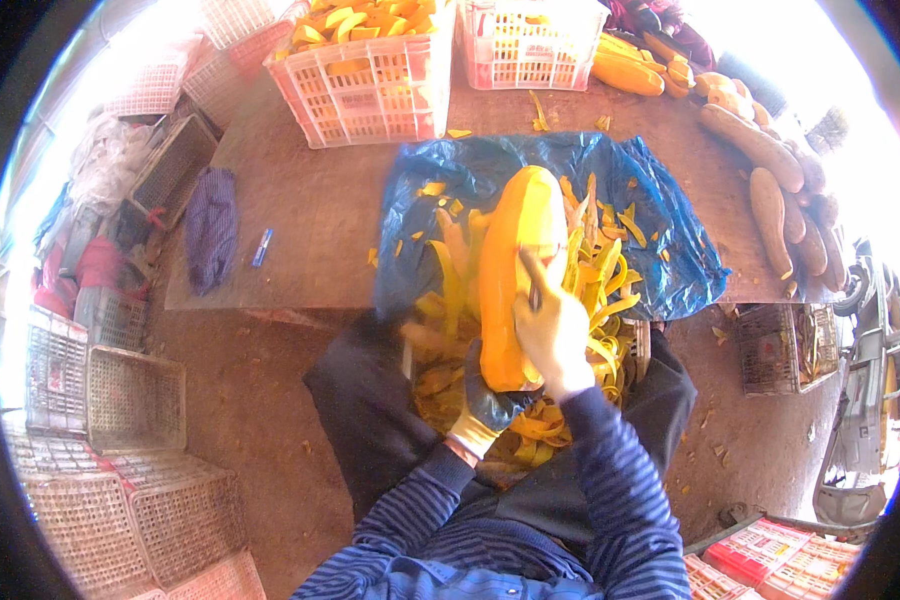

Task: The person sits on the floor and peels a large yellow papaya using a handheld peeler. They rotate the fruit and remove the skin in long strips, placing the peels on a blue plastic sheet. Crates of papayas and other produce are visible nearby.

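My left hand (pixel 487 409), in a glove with a dark coated palm, holds the lower end of a long, largely peeled orange squash (pixel 511 300). On the squash's right side is my right hand (pixel 551 330), in a pale glove, shut on the handle of a peeling tool (pixel 534 274) whose working end rests at the squash's surface. Yellow peel strips (pixel 607 285) lie right of the squash on a blue plastic sheet (pixel 435 180), and more fill a crate between my knees. Part of my left hand is hidden beneath the squash.
A crate of cut squash pieces (pixel 360 90) and another crate (pixel 529 45) stand at the table's (pixel 307 225) far edge. Peeled squashes (pixel 626 71) and unpeeled squashes (pixel 769 195) lie at the right. Stacked plastic crates (pixel 82 517) are on the left floor. Another person (pixel 671 19) is at the far side.
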